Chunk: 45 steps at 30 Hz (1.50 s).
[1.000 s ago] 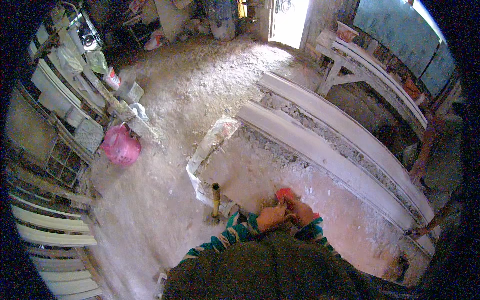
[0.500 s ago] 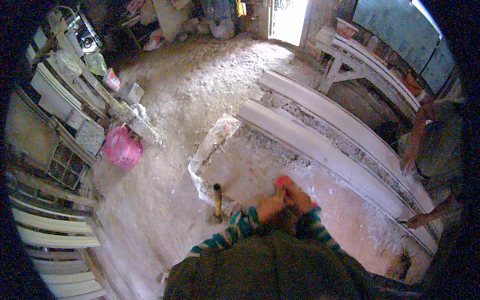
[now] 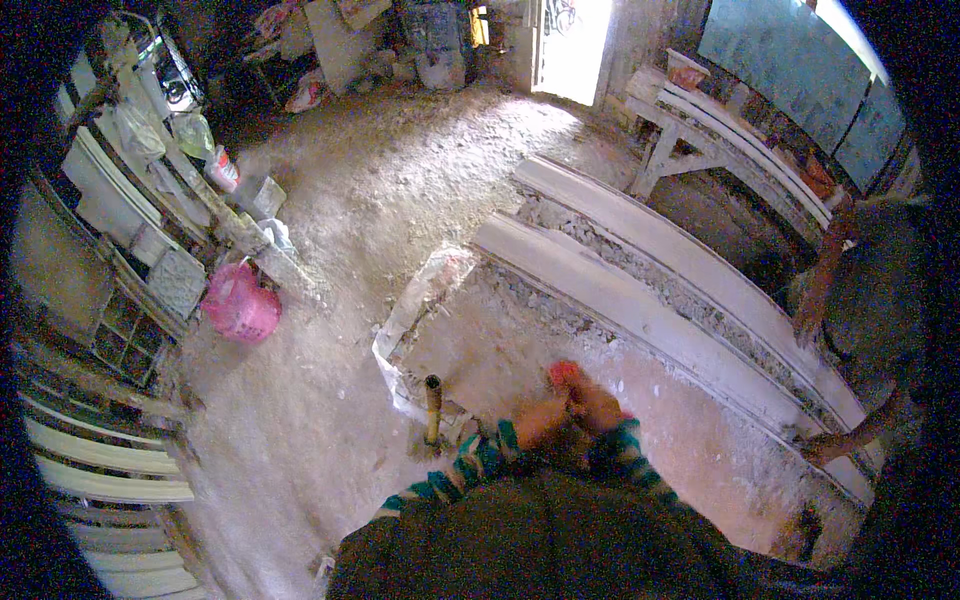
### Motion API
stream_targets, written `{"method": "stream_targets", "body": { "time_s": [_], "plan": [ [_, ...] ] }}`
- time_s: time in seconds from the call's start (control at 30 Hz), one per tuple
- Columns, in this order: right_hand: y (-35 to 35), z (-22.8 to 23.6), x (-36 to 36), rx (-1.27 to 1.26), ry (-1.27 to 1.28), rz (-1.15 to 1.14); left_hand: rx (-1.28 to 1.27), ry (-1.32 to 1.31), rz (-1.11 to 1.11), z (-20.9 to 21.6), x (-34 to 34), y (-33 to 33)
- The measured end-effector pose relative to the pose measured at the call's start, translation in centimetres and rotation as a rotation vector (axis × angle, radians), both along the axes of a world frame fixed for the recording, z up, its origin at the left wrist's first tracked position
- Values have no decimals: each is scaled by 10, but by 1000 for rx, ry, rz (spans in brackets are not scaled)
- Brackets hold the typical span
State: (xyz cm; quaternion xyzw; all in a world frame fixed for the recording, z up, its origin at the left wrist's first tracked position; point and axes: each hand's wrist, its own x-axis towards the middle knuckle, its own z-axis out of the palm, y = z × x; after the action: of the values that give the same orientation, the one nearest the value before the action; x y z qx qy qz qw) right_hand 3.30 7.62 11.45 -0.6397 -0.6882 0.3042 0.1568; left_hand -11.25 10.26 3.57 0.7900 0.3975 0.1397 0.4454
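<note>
My left hand point(image 3: 541, 422) and my right hand point(image 3: 601, 407) are drawn together close in front of my body, both sleeves striped green and pale. Their fingers look closed and meet in the middle. A small red thing point(image 3: 565, 373) sticks out at the far side of the fingers; its kind is too blurred to tell, and the hands cover the rest. Left of my left hand, a brownish upright tube point(image 3: 433, 410) with an open dark top stands on the floor. Beyond it lies a crumpled whitish plastic strip point(image 3: 400, 330).
Two long pale moulded strips point(image 3: 640, 290) lie to the right with rubble between them. Another person's hand point(image 3: 825, 447) rests on the nearer strip. A pink bag-like container point(image 3: 242, 305) stands at left beside leaning boards. A wooden bench point(image 3: 690, 135) is at far right, near a bright doorway point(image 3: 570, 50).
The view has shifted slightly. My hands stay together in nearly the same place. The other person's nearer hand has moved a little to the left along the strip.
</note>
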Motion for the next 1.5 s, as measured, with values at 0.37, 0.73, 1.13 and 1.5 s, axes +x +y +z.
{"method": "stream_targets", "body": {
  "time_s": [0.37,0.73,1.13,1.5],
  "plan": [
    [3,-34,7,45,253,49,171,87,-83,-27,-6,-6],
    [48,-37,-6,2,-242,69,41,224,71,-21,-7,43],
    [62,-17,-13,-267,108,6,93,106,158,-5,-17,24],
    [19,-25,-15,-136,361,28,72,272,98,-14,-11,5]
  ]
}}
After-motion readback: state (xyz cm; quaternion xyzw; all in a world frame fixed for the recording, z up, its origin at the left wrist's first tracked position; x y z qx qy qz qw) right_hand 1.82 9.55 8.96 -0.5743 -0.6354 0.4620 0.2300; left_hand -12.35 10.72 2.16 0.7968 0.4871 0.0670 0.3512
